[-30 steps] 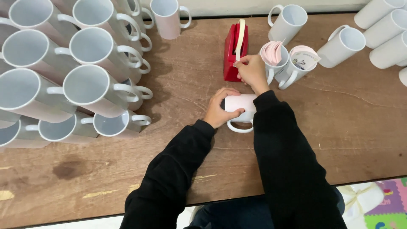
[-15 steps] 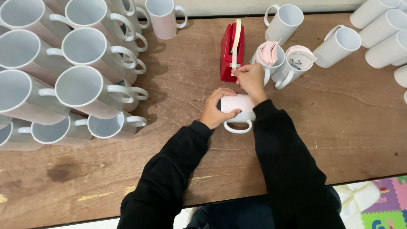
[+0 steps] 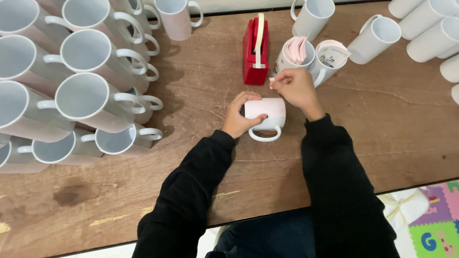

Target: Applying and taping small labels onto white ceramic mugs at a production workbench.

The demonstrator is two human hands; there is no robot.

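Head view, looking down on a worn wooden table [image 3: 201, 191]; black sleeves enter from the near edge. Near centre: a white mug [image 3: 266, 114] lies on its side, handle toward the near edge, with a pale pink sheet wrapped round most of its body. Left hand [image 3: 243, 114] is closed around the mug's left end, fingers curled over the top; judged to be pinning the sheet and stopping the mug rolling. Right hand [image 3: 296, 88] sits just beyond the mug's right end, thumb and forefinger pinched shut on a small strip of tape [image 3: 271, 83], remaining fingers loosely folded; the strip is held clear of the mug, not yet touching it. Just far of the hands: a red tape dispenser [image 3: 255, 51] stands upright, tape band running over its top, within easy reach of the right hand. To its right, touching each other, two white mugs [image 3: 311, 57] stand upright, each holding rolled paper sheets, pinkish in one, printed in the other; probably kept there as a supply. Left side: a dense stack of white mugs [image 3: 81, 95] on their sides, mouths facing the camera. Far right: more white mugs [image 3: 420, 33] lying loosely apart.
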